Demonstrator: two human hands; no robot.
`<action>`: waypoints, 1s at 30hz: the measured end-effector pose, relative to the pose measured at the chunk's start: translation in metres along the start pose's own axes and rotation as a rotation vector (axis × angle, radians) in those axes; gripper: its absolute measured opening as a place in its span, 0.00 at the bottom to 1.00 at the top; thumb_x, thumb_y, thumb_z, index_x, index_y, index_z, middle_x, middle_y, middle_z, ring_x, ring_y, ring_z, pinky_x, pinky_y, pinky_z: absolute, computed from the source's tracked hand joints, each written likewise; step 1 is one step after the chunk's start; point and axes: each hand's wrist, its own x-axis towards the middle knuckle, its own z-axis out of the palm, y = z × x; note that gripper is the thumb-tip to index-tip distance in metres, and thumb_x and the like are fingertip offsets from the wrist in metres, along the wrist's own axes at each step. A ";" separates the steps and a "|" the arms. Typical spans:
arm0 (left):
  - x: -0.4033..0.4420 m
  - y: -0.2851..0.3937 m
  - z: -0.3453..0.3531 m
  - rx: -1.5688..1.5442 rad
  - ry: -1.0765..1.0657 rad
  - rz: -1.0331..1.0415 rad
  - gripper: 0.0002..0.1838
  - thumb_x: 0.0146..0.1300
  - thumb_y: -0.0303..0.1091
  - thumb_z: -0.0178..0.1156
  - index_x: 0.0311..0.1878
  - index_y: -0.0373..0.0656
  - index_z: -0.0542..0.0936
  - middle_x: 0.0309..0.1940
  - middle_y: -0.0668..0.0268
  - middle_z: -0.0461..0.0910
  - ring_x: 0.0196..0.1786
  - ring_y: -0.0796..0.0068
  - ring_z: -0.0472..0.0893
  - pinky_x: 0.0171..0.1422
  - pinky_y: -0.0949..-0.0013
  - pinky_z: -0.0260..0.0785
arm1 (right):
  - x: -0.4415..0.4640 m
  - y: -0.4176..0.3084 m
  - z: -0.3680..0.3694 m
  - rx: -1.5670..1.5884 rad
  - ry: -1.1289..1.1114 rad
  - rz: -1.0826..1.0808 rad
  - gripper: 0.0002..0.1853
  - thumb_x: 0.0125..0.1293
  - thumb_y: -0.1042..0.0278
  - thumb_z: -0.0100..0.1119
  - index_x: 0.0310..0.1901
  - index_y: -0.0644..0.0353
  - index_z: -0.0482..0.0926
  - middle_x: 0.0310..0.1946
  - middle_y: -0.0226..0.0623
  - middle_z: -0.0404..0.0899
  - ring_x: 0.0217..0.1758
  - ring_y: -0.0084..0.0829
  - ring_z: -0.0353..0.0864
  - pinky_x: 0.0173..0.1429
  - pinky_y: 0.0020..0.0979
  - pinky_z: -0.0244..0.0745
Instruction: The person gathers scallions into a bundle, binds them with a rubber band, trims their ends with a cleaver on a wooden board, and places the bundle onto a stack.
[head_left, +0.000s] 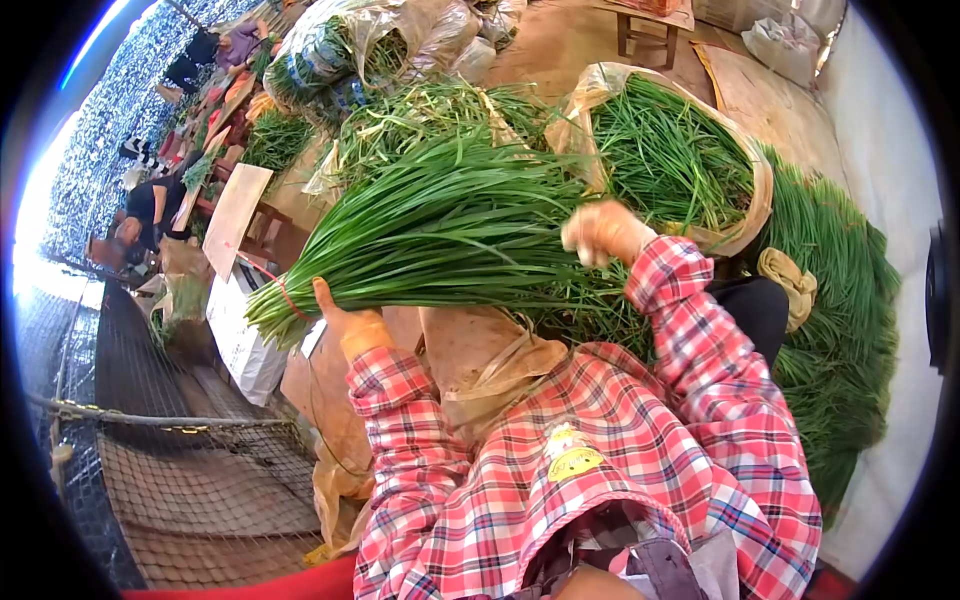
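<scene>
A large bundle of Chinese chives (440,225) lies crosswise in front of my body, its pale stem ends at the left and its leaf tips fanned to the right. A thin red band (285,295) goes around the stems. My left hand (352,326) grips the bundle from below near that band, thumb up along the stems; its other fingers are hidden. My right hand (606,232) is raised by the leaf tips with its fingers curled closed. Whether it pinches a leaf I cannot make out.
An open plastic sack (745,235) of chives stands at the right, with a long heap of chives (840,300) beside it. Loose trimmings (420,115) lie behind the bundle. Netting (205,490) spans the lower left. A seated person (150,205) is at the far left.
</scene>
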 end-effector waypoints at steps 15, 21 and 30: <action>-0.004 -0.031 -0.008 0.020 -0.156 -0.042 0.26 0.58 0.40 0.57 0.59 0.40 0.68 0.55 0.57 0.72 0.54 0.58 0.73 0.59 0.55 0.68 | 0.065 -0.066 0.086 -0.593 0.104 0.076 0.23 0.56 0.45 0.54 0.34 0.61 0.82 0.27 0.35 0.82 0.39 0.35 0.81 0.47 0.36 0.74; -0.003 -0.013 -0.004 -0.006 -0.131 -0.005 0.25 0.57 0.41 0.57 0.57 0.40 0.70 0.54 0.57 0.73 0.54 0.57 0.73 0.59 0.54 0.68 | 0.057 0.036 0.011 -1.089 0.058 0.525 0.16 0.51 0.64 0.62 0.42 0.59 0.81 0.42 0.41 0.79 0.47 0.37 0.79 0.53 0.34 0.73; -0.004 -0.003 -0.007 -0.002 -0.047 0.037 0.26 0.57 0.45 0.57 0.57 0.42 0.71 0.55 0.59 0.72 0.56 0.58 0.72 0.60 0.52 0.66 | -0.030 -0.004 -0.018 0.053 0.301 0.179 0.10 0.62 0.61 0.56 0.40 0.57 0.80 0.29 0.31 0.81 0.21 0.19 0.76 0.24 0.19 0.72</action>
